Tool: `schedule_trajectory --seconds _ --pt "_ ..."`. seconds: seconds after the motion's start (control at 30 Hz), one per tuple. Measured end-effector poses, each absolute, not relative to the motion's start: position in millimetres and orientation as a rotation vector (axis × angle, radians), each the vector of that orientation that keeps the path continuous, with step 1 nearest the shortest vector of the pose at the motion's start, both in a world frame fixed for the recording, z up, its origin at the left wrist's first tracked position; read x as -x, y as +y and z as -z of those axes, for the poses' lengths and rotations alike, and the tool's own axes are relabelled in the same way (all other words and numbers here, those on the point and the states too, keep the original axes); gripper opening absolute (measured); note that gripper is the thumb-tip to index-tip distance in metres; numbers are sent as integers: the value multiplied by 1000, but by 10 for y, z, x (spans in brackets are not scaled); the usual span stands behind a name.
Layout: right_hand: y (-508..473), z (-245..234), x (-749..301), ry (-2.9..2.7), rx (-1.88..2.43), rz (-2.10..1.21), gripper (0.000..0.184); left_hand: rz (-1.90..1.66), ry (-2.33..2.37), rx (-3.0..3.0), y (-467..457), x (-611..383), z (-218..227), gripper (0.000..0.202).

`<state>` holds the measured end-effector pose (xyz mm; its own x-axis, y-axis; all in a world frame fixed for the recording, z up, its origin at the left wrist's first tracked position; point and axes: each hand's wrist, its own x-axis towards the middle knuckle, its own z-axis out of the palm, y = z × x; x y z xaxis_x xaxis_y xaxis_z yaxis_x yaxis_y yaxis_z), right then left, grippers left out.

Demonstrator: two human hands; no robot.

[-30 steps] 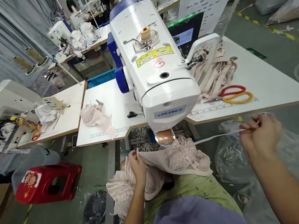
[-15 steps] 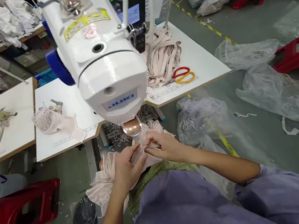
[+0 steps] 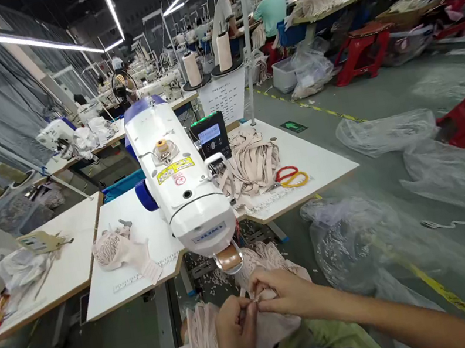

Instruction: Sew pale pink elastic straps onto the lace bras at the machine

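Both hands meet below the head of a white sewing machine [image 3: 202, 217], pinching beige lace fabric [image 3: 265, 260]. My left hand [image 3: 236, 333] has thumb and forefinger together on an edge of it. Just to the right, my right hand [image 3: 286, 295] grips the same fabric, a light fold showing between its fingers. The fingertips of the two hands nearly touch. More of the gathered fabric hangs at the left over my lap and spreads up behind the right hand. What exactly lies between the fingertips is too small to make out.
On the white table [image 3: 319, 159] lie a bundle of beige straps [image 3: 252, 161] and scissors [image 3: 290, 176] with red and yellow handles. A beige bra piece [image 3: 123, 251] rests left of the machine. Clear plastic bags [image 3: 350, 237] litter the floor at right. Co-workers sit and stand far back.
My view has tilted up, bringing the workshop behind into sight. The hands have drawn closer together, and the left thumb and forefinger, apart before, now pinch the fabric.
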<state>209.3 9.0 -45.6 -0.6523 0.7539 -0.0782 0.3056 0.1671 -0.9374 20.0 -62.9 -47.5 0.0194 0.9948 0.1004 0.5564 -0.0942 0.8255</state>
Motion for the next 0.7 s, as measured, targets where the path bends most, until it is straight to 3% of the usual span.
schedule_trajectory --seconds 0.33,0.5,0.7 --pt "96 437 -2153 -2142 831 -1362 27 -941 1651 -1648 -651 -246 508 42" --pt "155 404 -2179 -1954 968 -1525 24 -915 1588 -1628 -615 -227 403 46" --pt "291 469 -2253 -1753 992 -1690 34 -868 1546 -1805 -643 -75 380 35"
